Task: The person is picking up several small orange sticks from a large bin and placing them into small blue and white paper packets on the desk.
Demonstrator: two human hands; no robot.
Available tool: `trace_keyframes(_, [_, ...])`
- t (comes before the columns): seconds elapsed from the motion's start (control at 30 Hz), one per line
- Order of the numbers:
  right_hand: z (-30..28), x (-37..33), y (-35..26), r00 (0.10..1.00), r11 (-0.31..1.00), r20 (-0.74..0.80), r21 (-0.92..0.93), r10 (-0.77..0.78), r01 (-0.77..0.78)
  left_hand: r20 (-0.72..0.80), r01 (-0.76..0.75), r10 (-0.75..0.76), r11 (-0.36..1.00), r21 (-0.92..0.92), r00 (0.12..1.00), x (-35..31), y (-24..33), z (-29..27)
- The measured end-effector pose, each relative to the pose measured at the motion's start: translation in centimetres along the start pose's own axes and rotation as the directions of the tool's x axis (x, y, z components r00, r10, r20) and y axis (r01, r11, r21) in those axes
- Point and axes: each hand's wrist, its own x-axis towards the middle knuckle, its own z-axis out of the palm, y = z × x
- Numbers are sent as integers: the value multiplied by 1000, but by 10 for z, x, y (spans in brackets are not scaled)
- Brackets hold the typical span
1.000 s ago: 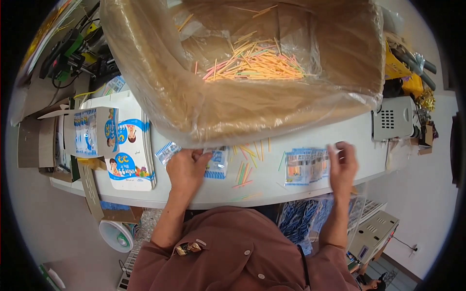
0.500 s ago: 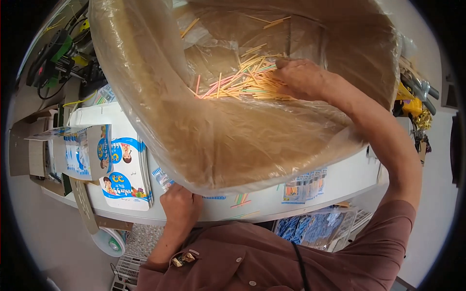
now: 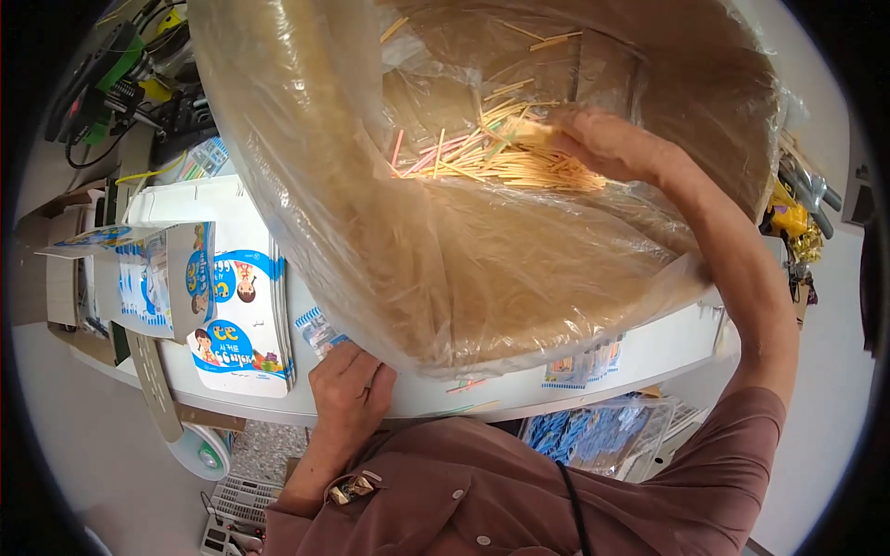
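My right hand reaches deep into a large cardboard box lined with clear plastic. Its fingers are closed round a bunch of thin sticks, blurred by motion, above a loose heap of yellow, pink and green sticks. At the table edge, my left hand is closed, knuckles up, close under the near corner of the lined box. A small clear packet with blue-striped ends lies right at its fingers. Whether the left fingers grip that packet or something else is hidden.
To the left are a stack of printed white and blue cards and an open carton of packets. Several filled packets lie near the table's front edge. A clear bin of blue pieces stands below.
My right hand has lifted slightly, with a bunch of sticks now showing at its fingers. The whole view has shifted a little. My left hand stays by the packet, still closed.
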Motion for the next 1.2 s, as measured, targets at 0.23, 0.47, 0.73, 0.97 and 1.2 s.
trace_keyframes(0.23, [-41, -49, -8, 985, 714, -72, 697, 158, -63, 65, 8, 5, 983, -184, 998, -12, 17, -12])
trace_keyframes(0.47, [-64, -116, -44, 951, 307, -233, 938, 205, 163, 57, 147, -146, 731, -666, 988, -23, 57, -32])
trace_keyframes(0.73, [-26, -182, -135, 994, 92, -99, 991, 45, 95, -137, -80, -155, 326, -942, 978, 56, 143, -18])
trace_keyframes(0.97, [104, -169, -223, 921, -480, 5, 852, -390, -207, 365, 255, 106, 538, -804, 925, 36, 136, 29])
trace_keyframes(1.2, [194, -154, -278, 946, -908, -105, 327, -308, -260, 697, 563, -50, 631, -533, 716, -1, 74, 55])
